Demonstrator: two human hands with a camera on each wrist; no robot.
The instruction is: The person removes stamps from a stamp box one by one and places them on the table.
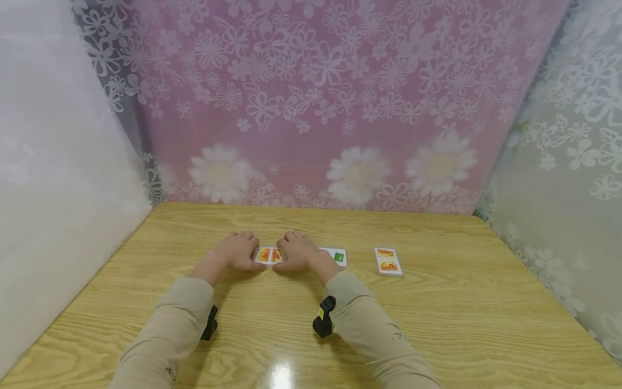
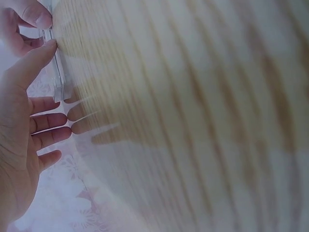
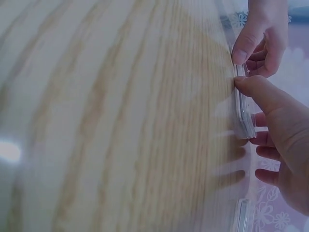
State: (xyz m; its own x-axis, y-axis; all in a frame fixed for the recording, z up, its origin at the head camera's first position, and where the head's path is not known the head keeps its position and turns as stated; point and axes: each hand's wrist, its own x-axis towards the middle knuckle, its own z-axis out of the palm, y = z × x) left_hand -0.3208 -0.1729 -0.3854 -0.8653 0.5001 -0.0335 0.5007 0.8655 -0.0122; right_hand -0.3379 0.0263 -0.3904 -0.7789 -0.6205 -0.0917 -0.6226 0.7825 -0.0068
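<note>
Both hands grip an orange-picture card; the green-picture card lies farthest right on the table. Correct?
Not farthest right: in the head view, the green-picture card lies between the right hand and another orange-picture card. The rest is right.

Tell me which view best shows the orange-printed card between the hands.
The head view: it looks down on the card, so the orange print on its upper face shows. The left wrist and right wrist views catch it nearly edge-on, as a thin clear rim with no print visible.
</note>
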